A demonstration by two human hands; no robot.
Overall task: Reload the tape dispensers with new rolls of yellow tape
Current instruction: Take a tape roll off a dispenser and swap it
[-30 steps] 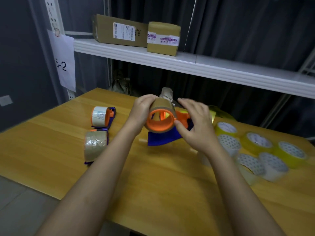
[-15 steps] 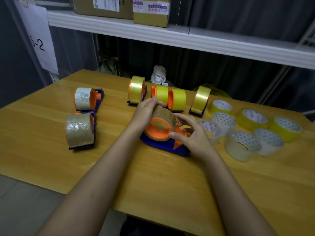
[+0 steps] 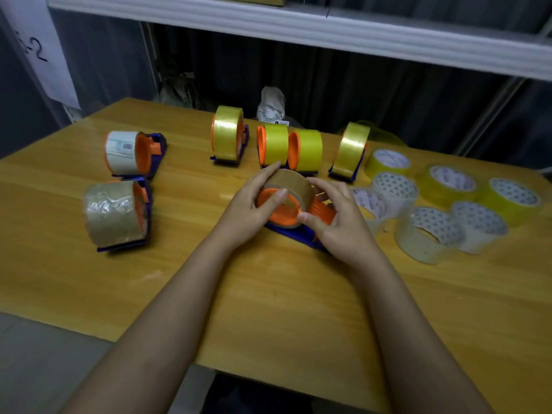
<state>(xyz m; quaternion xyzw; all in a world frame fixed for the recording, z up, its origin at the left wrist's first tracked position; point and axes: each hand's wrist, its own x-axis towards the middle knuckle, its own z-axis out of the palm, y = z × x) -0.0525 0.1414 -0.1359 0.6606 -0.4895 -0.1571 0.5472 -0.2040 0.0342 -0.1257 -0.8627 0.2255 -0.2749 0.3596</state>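
A blue and orange tape dispenser carrying a brown roll sits mid-table. The left hand grasps that roll and the right hand grasps the dispenser's orange frame. Four dispensers loaded with yellow tape stand just behind, loose rolls to the right.

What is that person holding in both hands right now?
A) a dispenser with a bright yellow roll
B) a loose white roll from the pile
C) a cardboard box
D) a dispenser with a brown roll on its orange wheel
D: the left hand and right hand both grip the blue dispenser, whose orange wheel carries a brown roll; the yellow-loaded dispensers stand untouched behind it.
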